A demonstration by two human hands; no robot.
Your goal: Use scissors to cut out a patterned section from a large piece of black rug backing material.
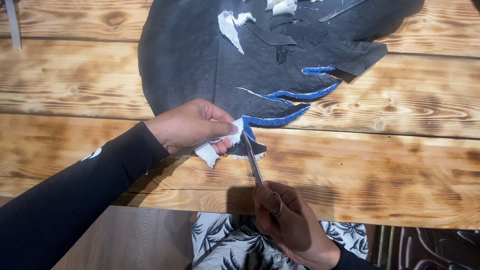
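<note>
Both hands worked at the near edge of a burnt-grained wooden table [400, 165] in the head view. Pinched shut on a scrap of white woven backing [212, 150], the left hand [192, 125] gripped it between thumb and fingers where it joined the lower edge of a large black fabric piece [200, 60]. Its forearm wore a black sleeve [65, 200]. Closed round the finger loops of a pair of slim metal scissors [252, 160], the right hand [285, 220] sat just below the table's edge, and the blades pointed up and slightly left to meet the cloth right beside the left thumb. Whether the blades stood apart could not be told.

That black fabric lay flat across the upper middle of the table, its right side cut into pointed tongues edged with blue stitching [300, 95]. Loose white scraps [231, 27] and dark offcuts [280, 37] rested on top of it. Below the table edge showed a palm-leaf printed cloth [225, 245] in black and white.
</note>
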